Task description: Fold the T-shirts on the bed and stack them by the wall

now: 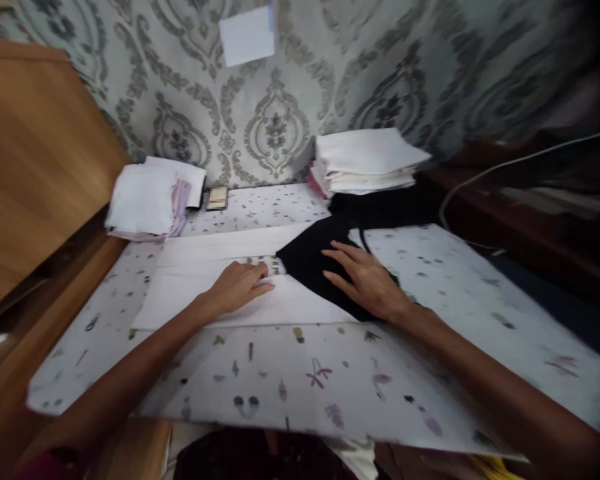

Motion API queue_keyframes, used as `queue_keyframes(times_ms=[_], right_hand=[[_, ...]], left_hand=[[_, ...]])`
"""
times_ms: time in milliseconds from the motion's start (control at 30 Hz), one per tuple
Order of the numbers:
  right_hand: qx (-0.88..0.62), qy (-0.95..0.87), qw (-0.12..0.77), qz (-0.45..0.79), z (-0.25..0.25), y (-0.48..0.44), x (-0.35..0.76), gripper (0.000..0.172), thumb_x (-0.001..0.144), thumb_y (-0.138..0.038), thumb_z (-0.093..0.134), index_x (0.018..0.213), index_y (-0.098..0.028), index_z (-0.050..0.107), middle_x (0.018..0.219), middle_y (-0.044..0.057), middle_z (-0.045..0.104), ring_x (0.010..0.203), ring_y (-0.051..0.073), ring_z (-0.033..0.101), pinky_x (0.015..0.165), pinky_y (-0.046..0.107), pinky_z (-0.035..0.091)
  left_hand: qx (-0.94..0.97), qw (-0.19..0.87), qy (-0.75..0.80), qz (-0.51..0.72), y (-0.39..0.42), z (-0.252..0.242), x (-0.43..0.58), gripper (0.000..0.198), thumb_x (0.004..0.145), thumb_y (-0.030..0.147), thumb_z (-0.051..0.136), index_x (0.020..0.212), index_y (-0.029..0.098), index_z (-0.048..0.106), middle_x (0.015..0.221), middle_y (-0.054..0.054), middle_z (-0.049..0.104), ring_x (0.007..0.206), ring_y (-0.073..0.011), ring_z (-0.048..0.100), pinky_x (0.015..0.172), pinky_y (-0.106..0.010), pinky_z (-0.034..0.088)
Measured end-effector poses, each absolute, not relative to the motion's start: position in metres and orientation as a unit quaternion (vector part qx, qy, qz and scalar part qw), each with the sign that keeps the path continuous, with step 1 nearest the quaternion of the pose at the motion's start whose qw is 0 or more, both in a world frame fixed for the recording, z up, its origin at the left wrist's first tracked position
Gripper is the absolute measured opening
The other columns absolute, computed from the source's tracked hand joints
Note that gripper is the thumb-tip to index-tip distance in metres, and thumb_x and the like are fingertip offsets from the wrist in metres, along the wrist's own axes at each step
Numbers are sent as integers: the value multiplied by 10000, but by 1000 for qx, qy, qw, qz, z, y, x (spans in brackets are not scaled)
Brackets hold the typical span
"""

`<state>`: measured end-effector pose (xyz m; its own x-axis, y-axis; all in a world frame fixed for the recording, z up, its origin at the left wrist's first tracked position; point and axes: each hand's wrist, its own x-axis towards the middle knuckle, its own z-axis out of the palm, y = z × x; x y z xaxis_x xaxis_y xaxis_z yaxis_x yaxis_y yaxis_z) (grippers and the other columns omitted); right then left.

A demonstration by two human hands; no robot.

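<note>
The black cloth (307,257) lay across the right end of the white cloth (175,277) on the patterned cover (260,373). Your right hand (373,283) rested on the black, fingers spread, gripping nothing; your left hand (235,288) curled over the white, any grip unclear. A folded stack (370,157) sat behind.

Over my feed I look into what seems a room in a home: ornate scrolled wallpaper (276,127) behind, a wood-grained piece of furniture (35,160) on the left, and stacks of folded fabric (367,153) on a bench (340,373) covered in cloth (455,267) printed with small coloured motifs.
</note>
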<state>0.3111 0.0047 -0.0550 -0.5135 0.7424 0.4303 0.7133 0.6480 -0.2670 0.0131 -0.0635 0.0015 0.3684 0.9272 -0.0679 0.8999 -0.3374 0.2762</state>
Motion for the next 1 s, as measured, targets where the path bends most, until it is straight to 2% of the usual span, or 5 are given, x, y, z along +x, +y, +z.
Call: queue_keyframes(times_ms=[333,533,667,833,1000], right_hand=[[-420,-878,227,-16,-87,12,312,551,979,-541,419,1411,-240,580,1582,151,417,1464,363,384,1124,567,413],[-452,-868,205,-10,-79,16,309,545,972,-526,434,1446,-278,540,1573,133,434,1447,369,406,1077,569,459],[-422,-881,213,-14,-63,18,287,479,987,-496,411,1310,-240,653,1532,154,484,1444,378,405,1086,600,423],[-295,-931,205,65,-45,11,242,370,960,-470,477,1069,-216,722,1403,163,596,1381,362,481,1081,582,412],[-283,-927,191,156,-33,10,220,201,919,-366,483,872,-236,629,1051,105,703,983,276,649,902,468,507]], left_hand=[[749,169,638,57,-95,10,-146,346,876,538,552,764,214,600,742,-10,631,722,-189,549,681,-290,359],[729,169,653,117,-110,10,-167,378,793,582,605,842,208,629,910,-44,648,870,-218,574,792,-316,426],[679,248,675,152,-116,20,-164,357,733,566,643,773,214,593,756,7,580,699,-176,525,640,-279,406],[506,363,706,337,-128,17,-163,410,639,550,751,727,211,538,638,47,522,559,-128,490,516,-237,348],[361,405,684,488,-140,-1,-155,532,501,510,865,824,198,579,682,31,616,579,-143,572,542,-259,436]])
